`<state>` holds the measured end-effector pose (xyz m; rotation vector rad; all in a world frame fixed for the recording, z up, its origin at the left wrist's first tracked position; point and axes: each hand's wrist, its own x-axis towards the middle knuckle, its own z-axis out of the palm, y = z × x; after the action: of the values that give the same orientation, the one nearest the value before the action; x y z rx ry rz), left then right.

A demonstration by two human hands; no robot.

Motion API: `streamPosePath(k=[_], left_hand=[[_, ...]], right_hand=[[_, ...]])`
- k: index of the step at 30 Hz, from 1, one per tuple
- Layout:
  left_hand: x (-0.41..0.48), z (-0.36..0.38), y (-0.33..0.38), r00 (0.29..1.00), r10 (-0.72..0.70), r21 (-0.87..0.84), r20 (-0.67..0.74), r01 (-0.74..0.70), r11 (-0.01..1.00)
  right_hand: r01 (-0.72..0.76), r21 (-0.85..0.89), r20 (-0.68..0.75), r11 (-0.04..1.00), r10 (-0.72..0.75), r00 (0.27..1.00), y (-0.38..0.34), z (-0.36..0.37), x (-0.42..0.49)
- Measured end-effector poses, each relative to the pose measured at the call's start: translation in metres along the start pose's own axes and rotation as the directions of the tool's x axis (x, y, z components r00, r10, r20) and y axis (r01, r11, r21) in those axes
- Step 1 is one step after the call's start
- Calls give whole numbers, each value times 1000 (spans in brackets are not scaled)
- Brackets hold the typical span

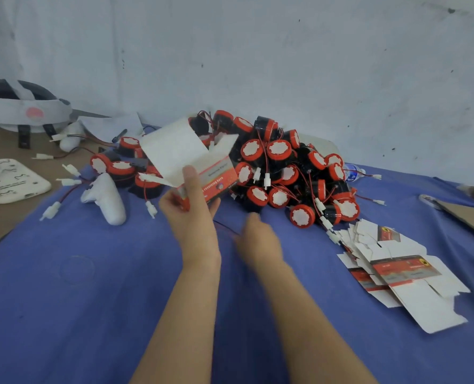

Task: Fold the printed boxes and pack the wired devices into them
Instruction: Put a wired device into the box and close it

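Blue-clothed desk point(91, 286), pale wall point(258, 51) behind. At centre, half-folded printed box point(197, 162), flaps up, clasped at its lower end by left hand point(188, 214) fingers point(190, 178). Right hand point(255, 236) just lower right, off the box, blurred: fingers unreadable. Wired devices point(285, 173) heaped behind.

One wide-angle view from the head, looking forward and down, close over a blue-covered table point(91, 300) toward a wall point(258, 51).

left hand point(191, 214) holding open box point(186, 153), device pile point(285, 173) behind
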<state>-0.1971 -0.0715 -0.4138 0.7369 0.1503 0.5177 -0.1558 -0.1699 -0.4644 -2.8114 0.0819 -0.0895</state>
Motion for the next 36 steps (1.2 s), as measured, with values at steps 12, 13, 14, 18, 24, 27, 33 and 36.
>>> streamPosePath(k=[12, 13, 14, 18, 24, 27, 33, 36], left_hand=[[-6, -7, -48, 989, -110, 325, 95, 73, 943], [-5, -8, -49, 988, -117, 318, 102, 79, 945], [-5, -8, -49, 987, -123, 312, 101, 86, 946], [-5, -12, -55, 989, -117, 259, 91, 90, 962], [-5, -18, -68, 946, -179, 706, 271, -69, 705], [-16, -15, -73, 835, -310, 825, 455, -264, 500], [-15, -19, -66, 763, -370, 826, 530, -367, 428], [-16, -20, -63, 738, -375, 806, 561, -383, 452]], right_hand=[[206, 411, -160, 888, -153, 975, 51, -50, -53], [254, 372, -178, 893, -200, 964, 42, -38, -54], [255, 320, -188, 912, -202, 961, 36, -25, -54], [170, 514, -381, 841, 46, 924, 39, -9, -49], [391, 652, -717, 650, 360, 597, 70, -51, -53], [419, 588, -702, 692, 179, 689, 61, -51, -56], [113, 257, -395, 960, -2, 919, 55, -34, -50], [-14, 270, -372, 963, 117, 921, 60, -37, -50]])
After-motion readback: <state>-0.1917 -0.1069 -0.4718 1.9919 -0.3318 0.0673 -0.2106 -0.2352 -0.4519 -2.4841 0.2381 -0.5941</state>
